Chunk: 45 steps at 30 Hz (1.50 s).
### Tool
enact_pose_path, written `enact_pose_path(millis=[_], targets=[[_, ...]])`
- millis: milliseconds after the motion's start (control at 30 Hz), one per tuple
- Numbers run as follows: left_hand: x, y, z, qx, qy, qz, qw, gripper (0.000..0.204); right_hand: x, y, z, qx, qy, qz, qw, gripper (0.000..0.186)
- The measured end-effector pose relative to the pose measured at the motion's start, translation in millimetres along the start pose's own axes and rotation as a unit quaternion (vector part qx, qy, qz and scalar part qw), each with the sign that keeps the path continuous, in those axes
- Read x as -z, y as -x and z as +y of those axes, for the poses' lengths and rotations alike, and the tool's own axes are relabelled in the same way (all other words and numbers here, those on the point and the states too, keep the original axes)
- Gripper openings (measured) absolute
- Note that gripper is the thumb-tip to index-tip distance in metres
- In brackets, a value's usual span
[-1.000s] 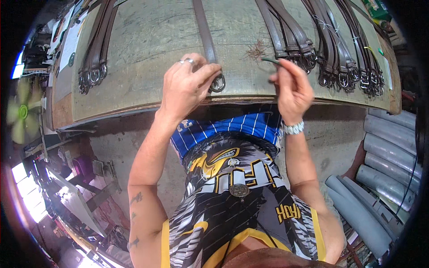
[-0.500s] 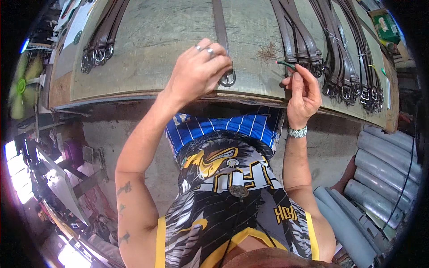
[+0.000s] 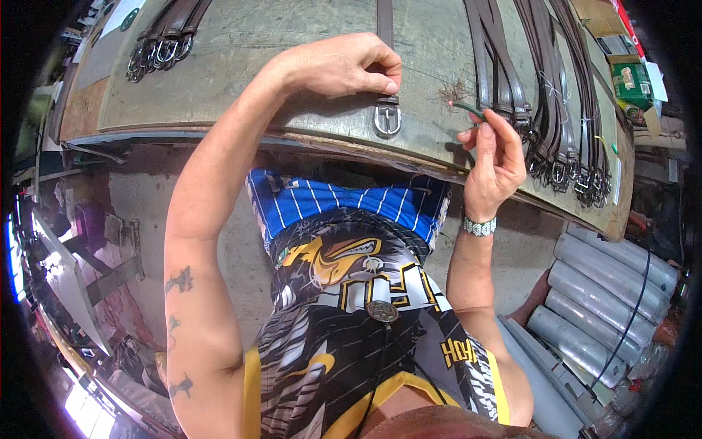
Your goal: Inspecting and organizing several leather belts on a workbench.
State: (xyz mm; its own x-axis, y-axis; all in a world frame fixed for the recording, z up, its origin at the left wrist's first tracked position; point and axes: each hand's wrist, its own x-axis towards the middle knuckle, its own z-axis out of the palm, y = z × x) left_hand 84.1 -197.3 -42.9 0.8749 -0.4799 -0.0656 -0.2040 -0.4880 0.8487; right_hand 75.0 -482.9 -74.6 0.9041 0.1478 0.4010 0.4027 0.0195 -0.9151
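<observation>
A brown leather belt (image 3: pixel 385 20) lies lengthwise on the table, its metal buckle (image 3: pixel 387 121) close to the near edge. My left hand (image 3: pixel 347 66) is closed over the strap just above that buckle, thumb pressed on it. To its right, my right hand (image 3: pixel 496 164) pinches a thin dark green stick-like tool (image 3: pixel 468 109) with a pinkish tip, pointing left over the table. Its exact kind cannot be made out. Beside the tool's tip sits a small tangle of brown threads (image 3: pixel 455 91).
Bundles of brown belts lie at the far left (image 3: pixel 162 44) and along the right (image 3: pixel 559 139) of the worn table (image 3: pixel 241 88). A green box (image 3: pixel 633 82) stands at the far right. Silvery rolls (image 3: pixel 599 300) are stacked below the table's right end.
My left hand has moved up off the buckle and along the strap, uncovering the buckle. My right hand still holds the green tool in nearly the same place. The view has shifted slightly.
</observation>
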Motion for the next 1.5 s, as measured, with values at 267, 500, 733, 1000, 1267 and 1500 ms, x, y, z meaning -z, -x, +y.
enact_pose_path(millis=[267,500,733,1000,1267,1500], targets=[[-8,-4,-6,-0.039,0.005,0.04,0.998,0.025,-26,0,-3,0.003,0.005,-0.097,0.995,0.02],[-13,-3,-9,-0.039,0.007,0.066,0.997,0.024,-34,-3,3,0.033,0.036,-0.117,0.992,0.016],[-14,-3,-10,-0.044,0.013,0.072,0.996,0.024,-37,-3,10,0.086,0.088,-0.179,0.976,0.016],[-14,-3,-12,-0.042,0.011,0.069,0.997,0.022,-40,-7,7,0.105,0.111,-0.183,0.971,0.017],[-16,-5,-12,-0.042,0.021,0.065,0.997,0.022,-39,-8,5,0.106,0.127,-0.183,0.969,0.018],[-15,-4,-10,-0.04,0.005,0.065,0.997,0.022,-38,-9,10,0.129,0.142,-0.192,0.962,0.016]])
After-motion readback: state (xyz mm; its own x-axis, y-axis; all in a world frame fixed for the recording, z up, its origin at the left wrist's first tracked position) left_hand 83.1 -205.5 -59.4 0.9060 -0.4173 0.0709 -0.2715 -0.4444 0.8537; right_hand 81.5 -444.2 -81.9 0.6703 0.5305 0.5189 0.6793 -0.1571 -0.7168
